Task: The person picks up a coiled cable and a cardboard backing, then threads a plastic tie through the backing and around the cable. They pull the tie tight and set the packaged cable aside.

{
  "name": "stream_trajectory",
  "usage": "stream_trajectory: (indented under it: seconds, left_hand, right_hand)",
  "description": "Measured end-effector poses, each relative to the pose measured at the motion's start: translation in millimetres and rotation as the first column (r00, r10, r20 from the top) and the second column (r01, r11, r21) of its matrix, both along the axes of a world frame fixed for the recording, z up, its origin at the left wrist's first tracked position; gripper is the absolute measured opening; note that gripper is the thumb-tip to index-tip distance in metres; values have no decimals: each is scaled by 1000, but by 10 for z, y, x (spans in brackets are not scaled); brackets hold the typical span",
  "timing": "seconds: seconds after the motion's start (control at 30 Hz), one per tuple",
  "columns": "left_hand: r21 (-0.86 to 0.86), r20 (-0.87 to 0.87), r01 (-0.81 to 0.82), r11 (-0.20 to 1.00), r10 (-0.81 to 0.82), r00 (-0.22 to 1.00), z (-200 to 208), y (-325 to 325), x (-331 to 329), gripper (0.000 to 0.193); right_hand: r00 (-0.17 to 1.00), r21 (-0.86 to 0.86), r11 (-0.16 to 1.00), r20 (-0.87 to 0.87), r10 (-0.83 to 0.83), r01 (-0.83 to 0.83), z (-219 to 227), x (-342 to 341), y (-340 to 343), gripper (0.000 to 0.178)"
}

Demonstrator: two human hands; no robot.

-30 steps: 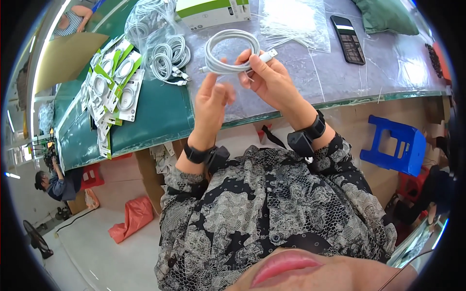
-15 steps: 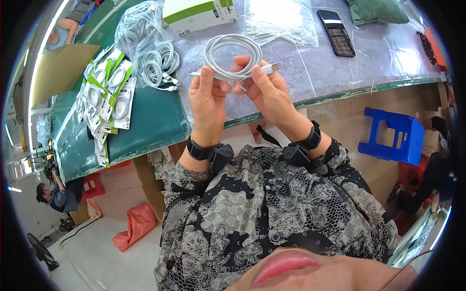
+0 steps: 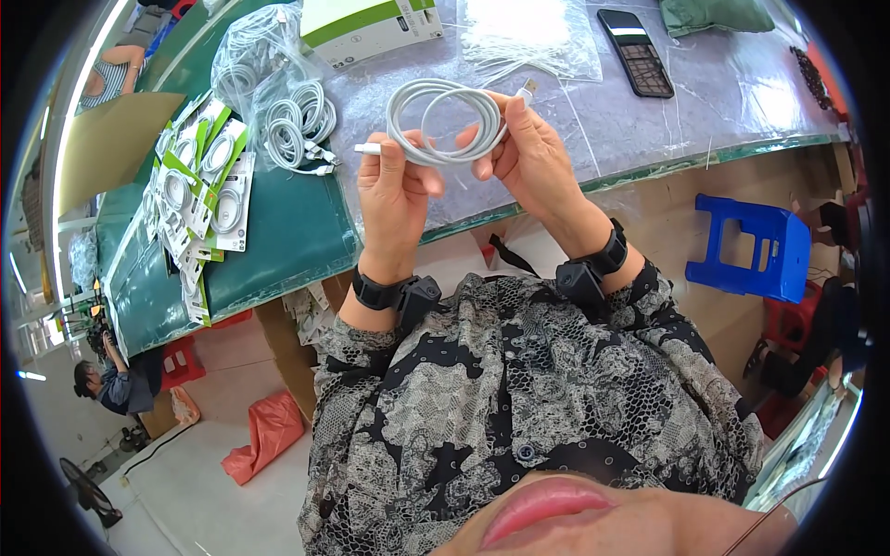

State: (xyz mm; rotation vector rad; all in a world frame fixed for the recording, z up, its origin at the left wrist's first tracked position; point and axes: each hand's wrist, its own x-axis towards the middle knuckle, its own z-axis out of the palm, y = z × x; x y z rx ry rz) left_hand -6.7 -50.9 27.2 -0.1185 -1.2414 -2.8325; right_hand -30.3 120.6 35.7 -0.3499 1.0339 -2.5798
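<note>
Both hands hold a coiled white USB cable [image 3: 443, 88] above the table's front edge. My left hand [image 3: 394, 185] pinches the coil's left side between thumb and fingers, and a white plug sticks out to the left there. At the right side, my right hand [image 3: 533, 157] grips the coil, its thumb near the cable's USB plug [image 3: 527, 90], which points up and right. Farther left on the table lie more coiled white cables [image 3: 298, 125], beside a clear plastic bag [image 3: 252, 56] of cables.
Carded cable packs [image 3: 199, 176] with green and white backing pile up at the left. Along the back are a white-green box [image 3: 371, 37], a clear bag of thin white strips [image 3: 528, 42] and a black phone [image 3: 636, 54]. A blue stool [image 3: 788, 255] stands at the right.
My right hand has risen slightly and moved right, turning the USB plug from pointing right to pointing up. The coil's loops have spread a little. My left hand stays nearly in place.
</note>
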Motion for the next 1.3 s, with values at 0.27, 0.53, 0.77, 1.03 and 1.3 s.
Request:
stream_trajectory:
  seconds: [0.27, 0.53, 0.77, 1.03, 1.3]
  left_hand:
    - [-203, -69, -75, 976, 62, 996, 38, 99, 69, 21]
    - [-285, -95, -143, 948, 120, 988, 12, 234, 135, 23]
    - [-164, 61, -44, 986, 54, 997, -116, 169, 78, 24]
    - [-77, 117, -61, 995, 70, 991, -226, 156, 60, 20]
    - [11, 125, -32, 999, 30, 992, -361, 38, 40, 20]
  right_hand:
    - [981, 297, 943, 74, -181, 151, -47, 10, -19, 31]
    - [939, 480, 808, -145, -311, 342, -189, -30, 9, 21]
    - [931, 496, 790, -139, -336, 360, -138, -62, 35, 18]
    - [939, 514, 787, -167, -299, 342, -152, -32, 69, 15]
    - [979, 350, 918, -149, -141, 186, -88, 28, 133, 15]
